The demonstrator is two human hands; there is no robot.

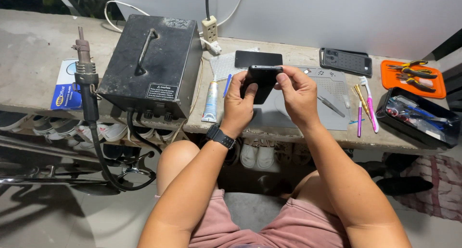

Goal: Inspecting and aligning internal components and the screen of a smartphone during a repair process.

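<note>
Currently, both hands are gripping a black phone (261, 79) above the bench edge. The left hand (237, 103) is clamping the phone's lower left side, thumb lying across its face. The right hand (297, 94) is pinching the phone's upper right corner between thumb and fingers. Directly behind the grip, a dark flat panel (258, 58) is lying on a grey work mat (332, 89). Left of the grip, a glue tube (211, 101) is resting beside a black metal box (153, 65). Right of the grip, tweezers (331, 106) are lying on the mat.
</note>
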